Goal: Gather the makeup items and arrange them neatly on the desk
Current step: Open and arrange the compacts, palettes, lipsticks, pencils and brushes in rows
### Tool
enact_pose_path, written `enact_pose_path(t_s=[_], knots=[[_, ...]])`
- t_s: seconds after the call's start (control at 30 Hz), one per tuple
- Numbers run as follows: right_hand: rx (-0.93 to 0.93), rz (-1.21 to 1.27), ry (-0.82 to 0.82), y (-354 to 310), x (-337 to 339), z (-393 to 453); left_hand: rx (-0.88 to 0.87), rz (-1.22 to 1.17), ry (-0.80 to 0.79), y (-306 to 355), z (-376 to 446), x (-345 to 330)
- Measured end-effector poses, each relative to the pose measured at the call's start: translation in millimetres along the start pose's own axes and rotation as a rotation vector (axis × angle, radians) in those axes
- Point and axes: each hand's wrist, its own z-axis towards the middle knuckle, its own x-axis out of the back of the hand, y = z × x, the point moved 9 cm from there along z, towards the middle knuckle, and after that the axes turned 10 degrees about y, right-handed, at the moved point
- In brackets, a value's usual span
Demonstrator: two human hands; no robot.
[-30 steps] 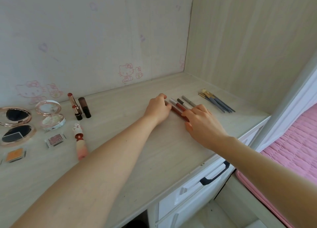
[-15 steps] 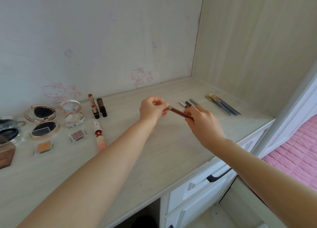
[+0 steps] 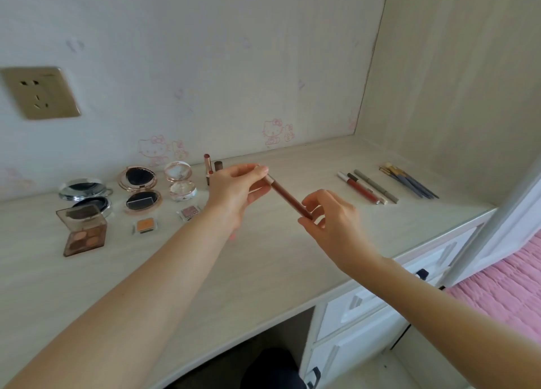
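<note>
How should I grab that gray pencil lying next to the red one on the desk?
Pinch the gray pencil around its middle, coming straight down from above. It lies flat on the desk, long and thin, with the white pencil and the red pencil close on its left. Probably put finger and thumb across its width, thumb in the open gap toward the brushes.

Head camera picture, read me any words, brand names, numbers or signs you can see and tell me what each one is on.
No text can be read anywhere.
Brown pencil, held by both hands: no print shows.
Three pencils lying on the desk: any print is too small to read.
Compacts and eyeshadow palette: no readable label.
Wall: only pink cartoon cat drawings, no words.
Wall socket: no marking legible.
</note>
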Motion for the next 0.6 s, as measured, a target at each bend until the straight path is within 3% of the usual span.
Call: enact_pose_path(t_s=[0.23, 0.6], knots=[[-0.168, 0.204, -0.052, -48, -25, -18, -0.065, 0.026, -0.005, 29, -18, 54], [-0.284, 0.441, -0.189, -105, -79, -41, -0.246, 0.356, -0.100, 39, -59, 109]])
